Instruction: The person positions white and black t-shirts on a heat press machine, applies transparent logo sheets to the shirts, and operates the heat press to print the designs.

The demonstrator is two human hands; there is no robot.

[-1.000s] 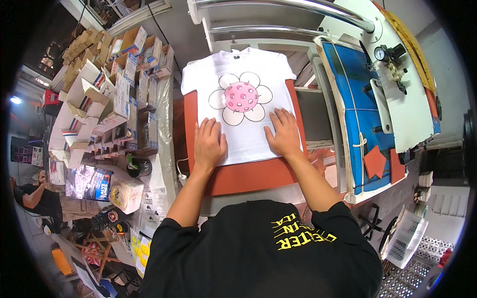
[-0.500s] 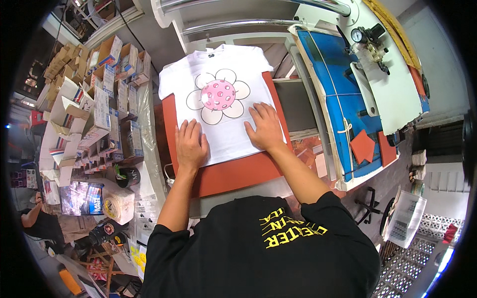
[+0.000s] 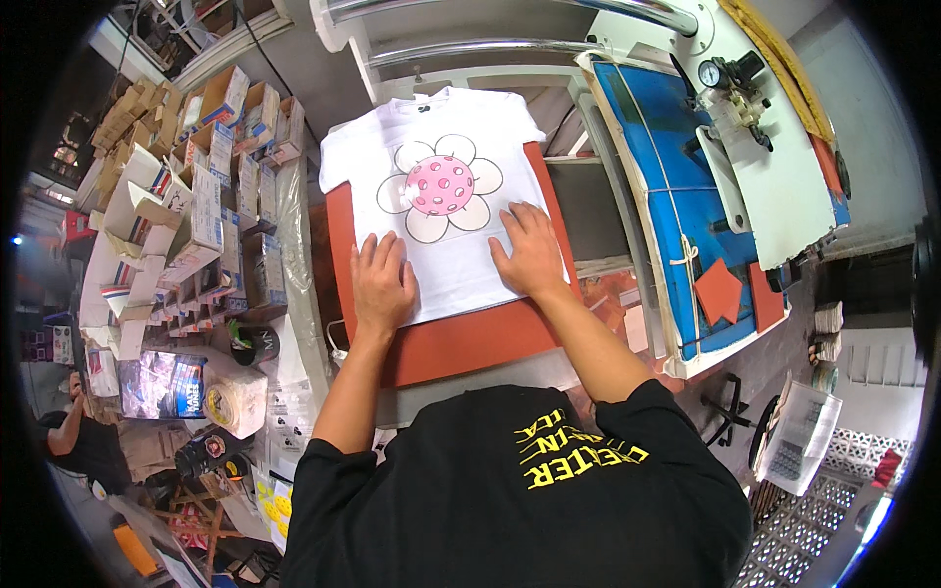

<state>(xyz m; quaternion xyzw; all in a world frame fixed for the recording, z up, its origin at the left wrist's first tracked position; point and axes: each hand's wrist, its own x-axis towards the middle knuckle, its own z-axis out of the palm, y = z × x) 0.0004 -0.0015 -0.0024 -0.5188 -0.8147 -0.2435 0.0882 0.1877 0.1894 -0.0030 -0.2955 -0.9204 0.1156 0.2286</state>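
Observation:
A white T-shirt (image 3: 368, 152) lies spread flat on a red-brown pad (image 3: 461, 353), its collar pointing away from me. Printed on its front is a flower (image 3: 441, 186) with white petals and a pink, spotted round centre. My left hand (image 3: 383, 279) rests flat on the shirt's lower left part, fingers stretched out. Flat on the lower right part, just below the petals, lies my right hand (image 3: 530, 250), its fingers extended and thumb apart. Neither hand grips anything.
Stacked open cardboard boxes (image 3: 201, 211) fill the left side. To the right is a blue-topped platen (image 3: 652, 216) with string and red pieces, beside a white press part carrying a pressure gauge (image 3: 713, 73). Chrome bars (image 3: 480, 49) cross beyond the shirt. Another person (image 3: 83, 446) is at far left.
The whole view has shifted slightly, so the shirt and pad sit a little further right. Both hands stay flat on the same parts of the shirt.

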